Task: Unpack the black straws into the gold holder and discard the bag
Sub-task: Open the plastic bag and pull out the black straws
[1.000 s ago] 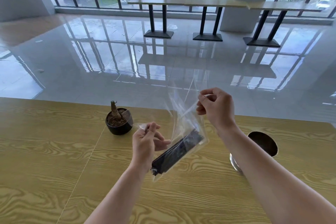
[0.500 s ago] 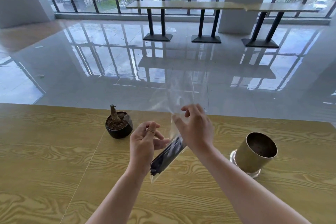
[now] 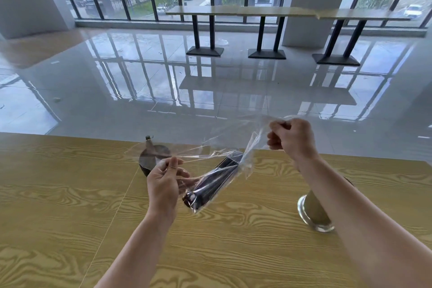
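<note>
A clear plastic bag (image 3: 236, 140) hangs in the air above the wooden table (image 3: 70, 194), stretched wide between both hands. A bundle of black straws (image 3: 211, 182) lies slanted in its lower end. My left hand (image 3: 164, 182) pinches the bag's left edge between thumb and fingers. My right hand (image 3: 292, 139), higher and to the right, grips the opposite edge in a closed fist. The gold holder (image 3: 315, 214) stands on the table at the right, mostly hidden behind my right forearm; only its lower wall and clear base show.
A small black pot with a plant stub (image 3: 149, 156) sits on the table behind my left hand, seen partly through the plastic. The table's far edge runs just beyond the hands. Past it lie a glossy tiled floor and high tables by the windows.
My right hand has moved up and to the right, pulling the bag mouth wide apart. The forearm now covers most of the gold holder. The left hand has stayed roughly in place.
</note>
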Motion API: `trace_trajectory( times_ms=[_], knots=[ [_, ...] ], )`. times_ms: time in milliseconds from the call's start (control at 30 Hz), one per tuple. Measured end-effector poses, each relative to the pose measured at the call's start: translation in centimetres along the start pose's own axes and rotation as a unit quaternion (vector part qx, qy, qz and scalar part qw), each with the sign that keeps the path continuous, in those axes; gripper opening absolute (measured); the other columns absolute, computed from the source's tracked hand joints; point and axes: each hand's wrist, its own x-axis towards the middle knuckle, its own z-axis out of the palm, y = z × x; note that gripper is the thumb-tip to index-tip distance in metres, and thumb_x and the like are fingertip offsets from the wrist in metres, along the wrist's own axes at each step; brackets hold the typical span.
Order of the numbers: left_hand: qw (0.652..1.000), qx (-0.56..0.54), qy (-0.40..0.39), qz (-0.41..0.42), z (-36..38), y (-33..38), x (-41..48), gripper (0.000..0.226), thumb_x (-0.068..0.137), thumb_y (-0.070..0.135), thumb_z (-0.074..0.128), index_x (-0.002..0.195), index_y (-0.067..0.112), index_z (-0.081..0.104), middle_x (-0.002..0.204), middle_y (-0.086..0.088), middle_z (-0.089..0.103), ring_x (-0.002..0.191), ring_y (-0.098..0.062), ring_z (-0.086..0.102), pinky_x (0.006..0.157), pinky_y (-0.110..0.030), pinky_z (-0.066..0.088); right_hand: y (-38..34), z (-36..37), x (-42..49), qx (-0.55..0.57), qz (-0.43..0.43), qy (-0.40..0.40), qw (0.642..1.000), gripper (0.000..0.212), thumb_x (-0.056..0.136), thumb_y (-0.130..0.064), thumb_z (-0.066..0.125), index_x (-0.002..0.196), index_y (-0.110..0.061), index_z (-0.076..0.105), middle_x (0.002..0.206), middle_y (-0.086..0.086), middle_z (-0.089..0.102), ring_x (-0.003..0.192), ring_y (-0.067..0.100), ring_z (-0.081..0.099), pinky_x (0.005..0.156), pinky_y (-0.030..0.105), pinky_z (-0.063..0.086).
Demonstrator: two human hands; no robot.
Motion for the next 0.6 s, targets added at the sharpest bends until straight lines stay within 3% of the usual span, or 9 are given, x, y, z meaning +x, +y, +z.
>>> trace_trajectory(
  times_ms=[100, 200, 300, 433, 500, 567, 600],
  knots=[
    [0.999, 0.033, 0.012, 0.028, -0.1, -0.1, 0.2, 0.024, 0.102, 0.027, 0.054, 0.094, 0.010, 0.069, 0.064, -0.001, 0.071, 0.056, -0.013, 0.069, 0.053, -0.024, 0.056, -0.5, -1.4, 1.4, -0.045, -0.026, 0.015, 0.999, 0.022, 0.094, -0.004, 0.064, 0.075, -0.015, 0.068, 0.066, 0.009, 0.073, 0.054, 0.021, 0.072, 0.057, 0.041, 0.064],
    [0.999, 0.030, 0.021, 0.036, -0.5, 0.1, 0.6, 0.026, 0.097, 0.034, 0.057, 0.094, 0.013, 0.071, 0.069, -0.002, 0.074, 0.059, -0.010, 0.067, 0.053, -0.021, 0.055, -0.6, -2.7, 2.3, -0.056, -0.044, 0.032, 0.997, 0.015, 0.092, -0.003, 0.063, 0.087, -0.014, 0.072, 0.074, 0.010, 0.074, 0.055, 0.019, 0.074, 0.058, 0.037, 0.064],
    [0.999, 0.013, 0.010, 0.031, -0.4, 0.4, 0.7, 0.028, 0.090, 0.039, 0.059, 0.092, 0.014, 0.072, 0.070, -0.002, 0.074, 0.060, -0.011, 0.069, 0.051, -0.021, 0.055, -0.6, -3.5, 2.5, -0.018, -0.043, 0.035, 0.998, 0.010, 0.092, -0.009, 0.065, 0.086, -0.015, 0.071, 0.062, 0.003, 0.072, 0.059, 0.024, 0.075, 0.063, 0.040, 0.064],
    [1.000, -0.020, -0.016, 0.007, 0.0, 1.2, 1.1, 0.029, 0.099, 0.035, 0.053, 0.094, 0.012, 0.070, 0.072, -0.004, 0.070, 0.065, -0.018, 0.071, 0.054, -0.030, 0.057, -1.2, -2.5, 1.7, 0.114, -0.002, 0.017, 0.993, 0.016, 0.095, -0.002, 0.055, 0.087, -0.012, 0.064, 0.056, 0.004, 0.069, 0.060, 0.029, 0.074, 0.065, 0.043, 0.064],
    [0.996, -0.066, -0.058, -0.034, 0.9, 1.4, 0.8, 0.029, 0.103, 0.032, 0.049, 0.100, 0.009, 0.067, 0.075, -0.010, 0.066, 0.076, -0.035, 0.075, 0.063, -0.044, 0.062, -1.5, -1.3, 0.7, 0.246, 0.032, -0.041, 0.968, 0.004, 0.096, -0.007, 0.060, 0.097, -0.009, 0.063, 0.070, 0.007, 0.073, 0.070, 0.029, 0.075, 0.068, 0.040, 0.063],
    [0.989, -0.110, -0.069, -0.069, 2.0, 1.4, 0.1, 0.029, 0.104, 0.030, 0.049, 0.100, 0.007, 0.066, 0.074, -0.012, 0.063, 0.081, -0.045, 0.074, 0.071, -0.054, 0.061, -1.3, 0.0, -0.5, 0.313, 0.044, -0.118, 0.941, 0.029, 0.091, -0.016, 0.071, 0.116, -0.008, 0.059, 0.100, 0.012, 0.073, 0.091, 0.026, 0.075, 0.080, 0.037, 0.062],
    [0.987, -0.123, -0.060, -0.080, 2.4, 1.4, -0.1, 0.029, 0.104, 0.029, 0.049, 0.098, 0.007, 0.066, 0.071, -0.011, 0.061, 0.079, -0.045, 0.074, 0.072, -0.056, 0.061, -1.0, 0.6, -1.1, 0.284, 0.030, -0.134, 0.949, 0.049, 0.087, -0.019, 0.075, 0.129, -0.010, 0.053, 0.114, 0.010, 0.070, 0.102, 0.024, 0.073, 0.086, 0.035, 0.060]
  ],
)
